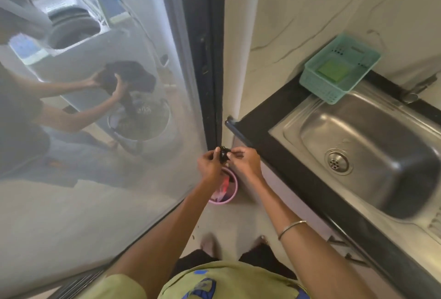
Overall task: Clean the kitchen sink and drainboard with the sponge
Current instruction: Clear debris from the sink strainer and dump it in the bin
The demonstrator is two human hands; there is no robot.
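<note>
Both hands are meeting in front of the body, fingertips pinched together on a small black object [223, 154]: the left hand [210, 165] is gripping its left side, the right hand [244, 162] its right, fingers curled nearly closed. What the object is cannot be told. Directly beneath them a pink bucket [232, 194] is sitting on the floor, holding something red and dark. Well to the right, the steel sink [372, 146] is lying bare around its drain [337, 161]. A green sponge [330, 69] is resting inside the teal basket [317, 81] on the sink's far corner. A glass door [102, 107] is closing off the left, leaving a narrow floor strip beside the black counter edge [286, 174]
</note>
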